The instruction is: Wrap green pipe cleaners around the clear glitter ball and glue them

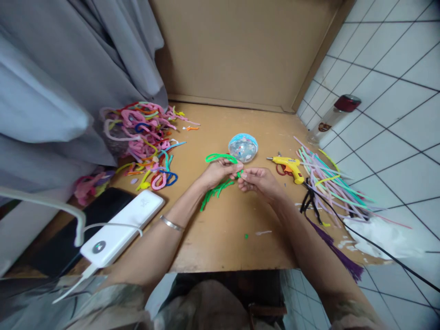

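Observation:
A green pipe cleaner [220, 156], bent into a long loop, rises from the fingers of my left hand [220, 170], which is closed on it. My right hand [256, 180] pinches a short green end of pipe cleaner right beside the left fingertips. Whether both green parts are one piece is hidden by the fingers. Under my left wrist lie several short green pipe cleaner pieces [215, 195] on the table. Just beyond my hands stands a clear round bowl [243, 147] with a blue rim and small bits inside.
A yellow glue gun [288, 167] lies right, its black cord trailing off. Pastel pipe cleaners [326, 178] spread beside a clear bottle [332, 117]. Left are a colourful pipe cleaner heap [144, 128], a white power bank [123, 229] and a grey curtain [79, 59].

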Demonstrator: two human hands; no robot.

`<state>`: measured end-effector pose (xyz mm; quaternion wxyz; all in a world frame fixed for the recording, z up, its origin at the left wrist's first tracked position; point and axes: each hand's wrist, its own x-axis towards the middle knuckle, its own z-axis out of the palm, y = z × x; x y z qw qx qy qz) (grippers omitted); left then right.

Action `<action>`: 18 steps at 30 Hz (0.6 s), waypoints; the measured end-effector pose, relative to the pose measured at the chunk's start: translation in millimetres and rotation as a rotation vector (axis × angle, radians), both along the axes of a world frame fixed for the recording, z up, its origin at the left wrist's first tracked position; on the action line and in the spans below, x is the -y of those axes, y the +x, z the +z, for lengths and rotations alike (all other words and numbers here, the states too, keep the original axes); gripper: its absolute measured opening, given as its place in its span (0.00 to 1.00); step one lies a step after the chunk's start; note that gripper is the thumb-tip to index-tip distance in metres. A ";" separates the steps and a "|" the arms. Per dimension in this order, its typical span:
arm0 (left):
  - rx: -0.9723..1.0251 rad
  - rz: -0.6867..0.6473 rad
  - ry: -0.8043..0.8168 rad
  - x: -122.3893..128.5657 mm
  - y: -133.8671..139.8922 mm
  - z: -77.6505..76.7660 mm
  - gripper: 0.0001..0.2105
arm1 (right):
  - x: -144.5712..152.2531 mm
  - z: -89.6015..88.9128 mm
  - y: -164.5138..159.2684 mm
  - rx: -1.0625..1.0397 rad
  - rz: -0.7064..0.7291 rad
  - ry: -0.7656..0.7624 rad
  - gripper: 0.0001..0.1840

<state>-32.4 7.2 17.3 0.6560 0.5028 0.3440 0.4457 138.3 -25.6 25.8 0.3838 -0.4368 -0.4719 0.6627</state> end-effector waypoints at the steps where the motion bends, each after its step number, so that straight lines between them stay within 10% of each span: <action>1: 0.010 0.008 -0.008 -0.6 -0.9 0.3 0.18 | -0.5 1.4 1.6 -0.018 0.004 -0.020 0.21; 18: 0.039 0.047 -0.028 2.1 7.1 -0.4 0.22 | 2.3 -1.6 -6.6 0.083 -0.029 0.035 0.26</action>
